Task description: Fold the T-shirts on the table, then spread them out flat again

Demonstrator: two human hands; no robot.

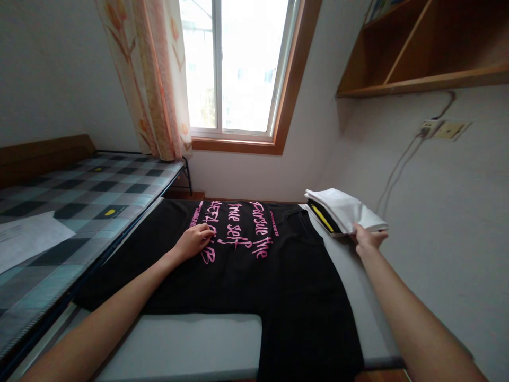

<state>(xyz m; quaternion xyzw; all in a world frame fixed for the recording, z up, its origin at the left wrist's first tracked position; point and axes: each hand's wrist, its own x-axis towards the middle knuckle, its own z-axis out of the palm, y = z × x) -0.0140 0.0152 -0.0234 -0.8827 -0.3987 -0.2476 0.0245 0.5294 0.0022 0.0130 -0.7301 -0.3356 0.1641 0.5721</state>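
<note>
Our left hand [194, 240] rests on the chest of a black T-shirt [238, 281], fingers curled down onto its pink lettering [238, 228]. We cannot tell whether they pinch the cloth or only press on it. Our right hand [366, 237] grips the near edge of a folded stack of clothes [345, 212], with the thumb on top and the fingers hidden beneath it.

The shirt lies spread flat on a grey table [178, 339], its neck pointing away from us. Its hem hangs over the near edge and is cut off at the bottom of the view. Our left hand covers part of the print, and from here the words read sideways. The stack sits just beside the shirt's far right shoulder. Its top layer is white, and below that we make out something black with a yellow strip, but not what it is.

A bed with a grey checked cover [79, 196] runs along the left of the table, with a white sheet of paper [27, 239] lying on it. A flowered curtain [151, 74] hangs beside a bright window [234, 63] ahead. On the right wall are a wooden shelf [421, 48] and a socket [445, 129] with a cable trailing down.
</note>
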